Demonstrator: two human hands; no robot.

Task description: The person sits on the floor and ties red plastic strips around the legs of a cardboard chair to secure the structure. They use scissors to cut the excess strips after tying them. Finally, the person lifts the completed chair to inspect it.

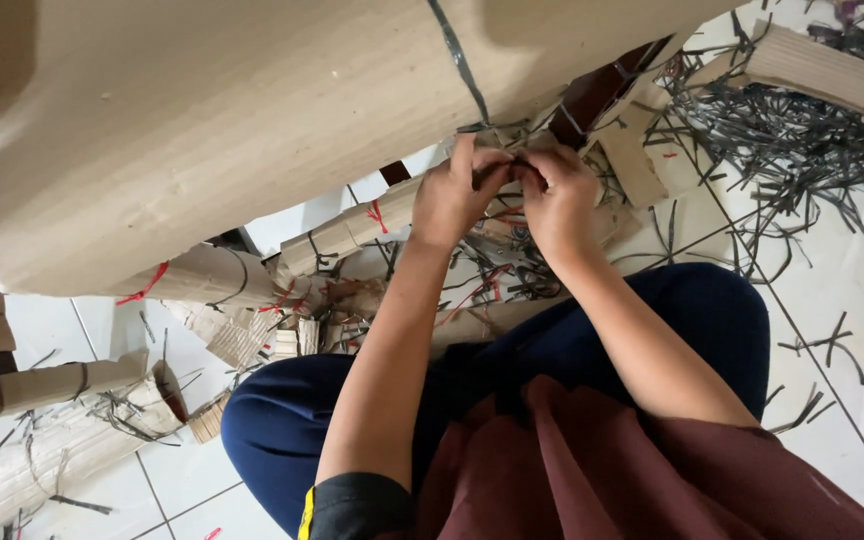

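Note:
My left hand (455, 195) and my right hand (555, 198) meet fingertip to fingertip just under a big roll of brown cardboard (252, 120). Both pinch a thin dark plastic strap (508, 168) at the roll's lower edge. The same kind of strap (457, 55) runs around the roll above my hands. What lies between my fingertips is mostly hidden. My knees in dark blue trousers (652, 320) are folded below my arms.
Smaller strapped cardboard rolls (202, 275) and crumpled cardboard scraps (62, 440) lie on the white tiled floor (852, 300) at left. A heap of cut dark straps (792, 140) spreads at upper right beside a flat cardboard piece (832, 75). Red strap bits (142, 290) lie scattered.

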